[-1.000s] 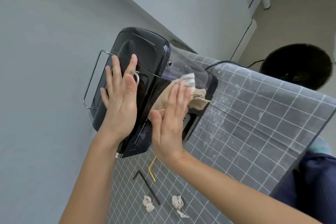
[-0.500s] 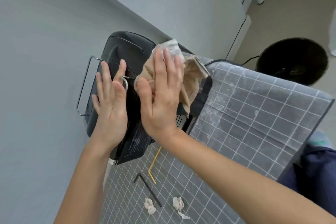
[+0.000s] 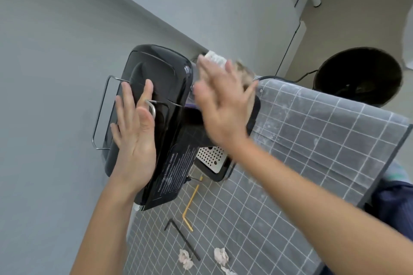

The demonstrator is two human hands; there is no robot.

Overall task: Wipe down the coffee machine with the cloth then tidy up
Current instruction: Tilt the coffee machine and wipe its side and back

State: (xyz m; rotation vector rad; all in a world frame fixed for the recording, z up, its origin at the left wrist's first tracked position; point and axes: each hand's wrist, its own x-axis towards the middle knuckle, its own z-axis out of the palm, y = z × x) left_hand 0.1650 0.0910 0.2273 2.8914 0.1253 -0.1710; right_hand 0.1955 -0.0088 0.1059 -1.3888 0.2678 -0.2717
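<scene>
A glossy black coffee machine (image 3: 163, 78) stands on a grey grid mat (image 3: 312, 152) against the wall. My left hand (image 3: 134, 138) lies flat on its left side, fingers straight, next to the wire handle (image 3: 101, 114). My right hand (image 3: 221, 107), blurred by motion, presses the beige cloth (image 3: 215, 58) against the machine's right side with spread fingers. Only the cloth's top edge shows above my fingertips. The perforated drip tray (image 3: 211, 158) shows below my wrist.
On the mat in front lie a yellow bent rod (image 3: 190, 205), a black hex key (image 3: 183, 239) and two crumpled paper balls (image 3: 185, 258) (image 3: 221, 257). A black round bin (image 3: 357, 76) sits on the floor beyond the mat's right edge. A cable runs behind the machine.
My right hand has swept the cloth from the machine's front up and over to its right rear side. The left hand has stayed flat on the left side.
</scene>
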